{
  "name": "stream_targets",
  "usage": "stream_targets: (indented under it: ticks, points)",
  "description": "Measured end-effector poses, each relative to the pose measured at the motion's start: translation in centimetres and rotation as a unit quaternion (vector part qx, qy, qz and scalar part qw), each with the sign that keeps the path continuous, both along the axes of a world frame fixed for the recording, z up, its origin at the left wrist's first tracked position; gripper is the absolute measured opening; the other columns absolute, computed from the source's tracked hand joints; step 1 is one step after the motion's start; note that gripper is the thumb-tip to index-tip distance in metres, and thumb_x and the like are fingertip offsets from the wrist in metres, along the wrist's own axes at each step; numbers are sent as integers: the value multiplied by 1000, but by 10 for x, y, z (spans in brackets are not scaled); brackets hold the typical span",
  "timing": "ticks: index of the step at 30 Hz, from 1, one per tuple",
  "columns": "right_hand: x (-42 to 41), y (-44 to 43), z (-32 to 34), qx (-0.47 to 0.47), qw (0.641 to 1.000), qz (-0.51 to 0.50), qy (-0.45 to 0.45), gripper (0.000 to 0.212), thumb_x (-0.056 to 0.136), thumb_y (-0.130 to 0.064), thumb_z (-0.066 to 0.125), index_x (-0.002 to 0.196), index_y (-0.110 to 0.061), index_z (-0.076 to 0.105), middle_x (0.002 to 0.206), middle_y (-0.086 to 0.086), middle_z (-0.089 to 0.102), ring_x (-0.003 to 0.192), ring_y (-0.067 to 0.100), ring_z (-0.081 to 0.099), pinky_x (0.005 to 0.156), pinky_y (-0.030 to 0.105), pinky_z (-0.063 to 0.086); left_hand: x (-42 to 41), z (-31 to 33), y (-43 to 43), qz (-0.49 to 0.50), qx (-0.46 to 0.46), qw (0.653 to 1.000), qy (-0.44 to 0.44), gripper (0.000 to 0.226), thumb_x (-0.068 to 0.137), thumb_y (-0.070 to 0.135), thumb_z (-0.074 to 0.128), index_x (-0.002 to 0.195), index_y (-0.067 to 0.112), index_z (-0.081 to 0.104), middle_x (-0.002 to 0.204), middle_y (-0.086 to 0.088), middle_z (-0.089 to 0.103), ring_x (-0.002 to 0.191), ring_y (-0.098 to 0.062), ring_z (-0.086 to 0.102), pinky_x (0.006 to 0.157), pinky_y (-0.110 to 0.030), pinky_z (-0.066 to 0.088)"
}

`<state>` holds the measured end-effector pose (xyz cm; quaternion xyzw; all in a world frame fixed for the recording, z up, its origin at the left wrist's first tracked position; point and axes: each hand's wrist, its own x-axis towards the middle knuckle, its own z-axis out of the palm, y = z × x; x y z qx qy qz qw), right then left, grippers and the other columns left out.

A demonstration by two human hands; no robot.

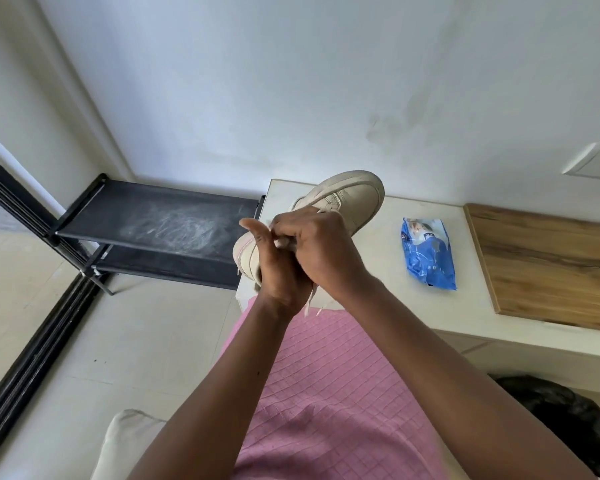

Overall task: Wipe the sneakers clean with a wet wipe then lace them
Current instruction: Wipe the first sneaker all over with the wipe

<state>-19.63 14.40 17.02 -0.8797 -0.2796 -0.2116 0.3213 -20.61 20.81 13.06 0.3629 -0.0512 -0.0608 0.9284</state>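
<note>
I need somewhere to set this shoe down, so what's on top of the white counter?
A blue wipes pack lies on the white counter, a wooden board at its right end. The sneaker, left hand and right hand hide its left part.

Item count, one view. Sneakers: one beige sneaker (347, 195), held above the left end of the counter. Hands: two, the left hand (274, 275) and the right hand (321, 251), both at the sneaker. Lace ends (309, 303): two, hanging below the hands. Wipe packs: one blue pack (428, 254), lying to the right of the sneaker. Counters: one white counter (378, 244). Wooden boards: one board (548, 265), at the right. Racks: one black rack (160, 216), far left, with two shelves visible. Cushions: one pale cushion (132, 441), near left. Bags: one black bag (568, 417), near right. Wall plates: one wall plate (596, 161), far right.
</note>
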Motion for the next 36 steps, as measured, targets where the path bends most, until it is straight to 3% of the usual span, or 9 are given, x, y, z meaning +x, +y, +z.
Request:
stream_targets:
  ticks: [2,4,8,12,17,25,28,32,36]
  points:
    - [9,-13,0,-42,999,1,-30,18,70,-2,50,65,-3,67,68,8,66,67,24,59,58,28,48,1,1,1,-20,17,1000,-7,93,56,84,44,109,10,62,96,-4,67,100,-18,63,82,-29,52]
    - [20,-30,1,-87,995,-31,-43,25,65,0,42,67,0,67,73,12,66,71,30,59,59,29,50,2,2,0,-33,42,998,-22,116,50,89,48,126,2,48,93,-6,68,94,-22,62,78,-29,51]
    - [28,-35,4,-102,989,-101,-31,22,56,4,44,65,-1,64,70,11,64,67,30,57,59,31,48,1,0,-2,-35,64,996,-46,110,43,93,48,103,1,54,59,-1,64,63,-13,60,60,-22,48]
    - [11,-15,3,-24,998,-64,4,22,62,6,49,66,-7,66,65,5,66,62,26,58,57,27,48,-2,2,-4,-23,84,996,-17,100,40,89,54,110,18,61,95,0,72,92,-15,67,70,-26,55]
    - [-6,-4,5,14,999,-16,30,29,84,-19,49,61,-11,63,55,-6,54,56,12,47,54,27,40,-5,2,-6,10,79,996,-29,73,48,85,55,84,24,69,83,7,68,88,-6,65,74,-22,53]
    - [29,-40,11,-22,993,-102,-60,22,64,4,46,62,5,67,67,19,66,63,34,63,56,39,55,0,5,-6,-11,52,998,23,116,39,93,51,120,11,60,111,-21,60,107,-34,55,88,-42,47]
    - [24,-28,5,-19,996,-72,-43,18,57,5,49,64,2,65,69,14,67,65,31,62,58,34,53,1,7,-4,-5,53,998,28,101,53,93,39,108,12,64,90,-8,67,84,-24,61,67,-28,49]
    - [7,-9,-6,-2,1000,-19,7,11,72,-3,54,68,-4,65,75,9,69,75,27,61,62,35,52,-2,1,-1,18,25,998,58,83,70,74,23,109,9,58,93,-5,72,96,-18,66,82,-29,53]
    - [-2,-12,-6,-6,999,-7,-51,9,75,-1,61,72,-1,69,84,11,71,78,27,64,71,28,49,-3,2,1,13,-6,997,76,92,72,76,27,122,2,53,111,-13,64,113,-25,59,93,-33,49]
